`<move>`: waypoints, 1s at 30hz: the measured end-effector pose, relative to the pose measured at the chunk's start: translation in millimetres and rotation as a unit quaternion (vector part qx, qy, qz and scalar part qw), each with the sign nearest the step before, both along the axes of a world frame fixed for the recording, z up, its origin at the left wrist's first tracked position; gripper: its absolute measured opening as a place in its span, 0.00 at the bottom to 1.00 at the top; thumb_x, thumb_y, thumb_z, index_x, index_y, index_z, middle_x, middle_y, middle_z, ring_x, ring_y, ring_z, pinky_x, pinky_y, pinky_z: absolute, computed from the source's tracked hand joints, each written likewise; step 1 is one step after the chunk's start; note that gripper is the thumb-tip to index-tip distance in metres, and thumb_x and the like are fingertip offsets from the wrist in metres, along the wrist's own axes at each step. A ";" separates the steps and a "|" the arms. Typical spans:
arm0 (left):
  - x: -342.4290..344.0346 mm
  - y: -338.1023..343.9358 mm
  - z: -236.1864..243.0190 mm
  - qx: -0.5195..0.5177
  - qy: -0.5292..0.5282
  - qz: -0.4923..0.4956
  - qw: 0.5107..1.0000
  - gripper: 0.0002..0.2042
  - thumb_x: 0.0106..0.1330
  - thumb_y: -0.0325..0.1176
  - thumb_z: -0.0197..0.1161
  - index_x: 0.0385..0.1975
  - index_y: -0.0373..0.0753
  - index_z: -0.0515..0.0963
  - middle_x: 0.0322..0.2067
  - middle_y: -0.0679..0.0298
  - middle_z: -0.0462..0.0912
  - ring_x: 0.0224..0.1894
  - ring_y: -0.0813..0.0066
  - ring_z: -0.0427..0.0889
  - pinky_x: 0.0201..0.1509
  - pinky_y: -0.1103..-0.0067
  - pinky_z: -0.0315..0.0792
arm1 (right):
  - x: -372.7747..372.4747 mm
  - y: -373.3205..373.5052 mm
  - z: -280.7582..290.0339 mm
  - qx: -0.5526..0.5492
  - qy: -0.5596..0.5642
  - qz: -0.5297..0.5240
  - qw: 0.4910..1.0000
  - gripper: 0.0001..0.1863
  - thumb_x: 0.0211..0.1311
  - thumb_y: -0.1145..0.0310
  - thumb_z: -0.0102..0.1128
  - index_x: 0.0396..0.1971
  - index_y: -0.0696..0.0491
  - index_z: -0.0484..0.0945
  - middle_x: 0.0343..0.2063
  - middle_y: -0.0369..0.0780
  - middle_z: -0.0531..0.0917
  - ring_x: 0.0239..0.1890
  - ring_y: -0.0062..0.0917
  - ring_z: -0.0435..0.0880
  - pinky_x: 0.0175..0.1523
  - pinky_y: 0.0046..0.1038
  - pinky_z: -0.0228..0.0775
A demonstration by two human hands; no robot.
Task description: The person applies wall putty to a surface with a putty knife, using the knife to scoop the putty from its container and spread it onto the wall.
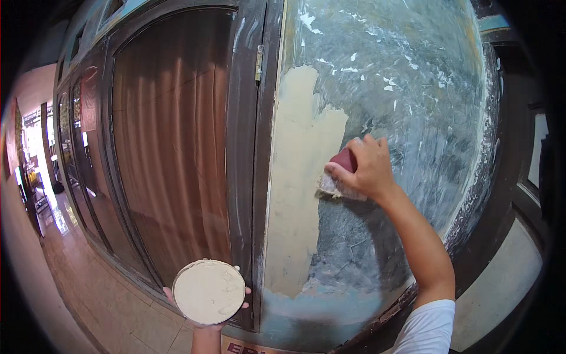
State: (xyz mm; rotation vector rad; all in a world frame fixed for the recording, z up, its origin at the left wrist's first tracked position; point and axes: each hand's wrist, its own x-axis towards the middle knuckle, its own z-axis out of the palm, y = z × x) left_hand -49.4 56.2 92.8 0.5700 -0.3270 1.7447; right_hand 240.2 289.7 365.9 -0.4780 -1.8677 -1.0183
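while the left hand cups a round, shallow tub of thick cream putty from below at waist height, the right hand closes around a red-handled scraper, its blade flat against the scuffed blue-grey wall panel. the putty looks heavy and pasty, the small, stiff tool best gripped by its handle.

putty cream | wall mottled blue-grey | scraper handle red | curtain brown
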 end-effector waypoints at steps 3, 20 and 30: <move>1.8 2.0 -1.4 0.005 -0.061 -0.090 0.994 0.61 0.51 0.87 0.55 0.79 0.48 0.56 0.73 0.27 0.54 0.63 0.03 0.61 0.56 0.18 0.64 | -6.4 -16.4 -8.1 -0.029 0.012 0.035 0.999 0.28 0.55 0.40 0.76 0.34 0.52 0.80 0.27 0.40 0.79 0.33 0.36 0.76 0.44 0.38 0.63; 144.1 23.3 47.2 -0.082 -0.054 -0.338 0.936 0.62 0.51 0.89 0.51 0.81 0.52 0.49 0.77 0.37 0.51 0.66 0.02 0.56 0.58 0.21 0.63 | 42.8 -71.6 -86.9 -0.641 -0.057 0.027 0.765 0.37 0.63 0.35 0.67 0.38 0.62 0.81 0.35 0.55 0.87 0.41 0.46 0.88 0.46 0.39 0.78; 181.4 10.3 -2.3 -0.028 -0.063 -0.400 0.914 0.60 0.51 0.86 0.56 0.81 0.54 0.52 0.78 0.37 0.49 0.69 0.03 0.50 0.62 0.19 0.57 | 96.9 -77.5 -131.2 -0.664 0.003 0.044 0.746 0.30 0.65 0.41 0.72 0.34 0.59 0.82 0.28 0.44 0.85 0.32 0.26 0.83 0.39 0.32 0.76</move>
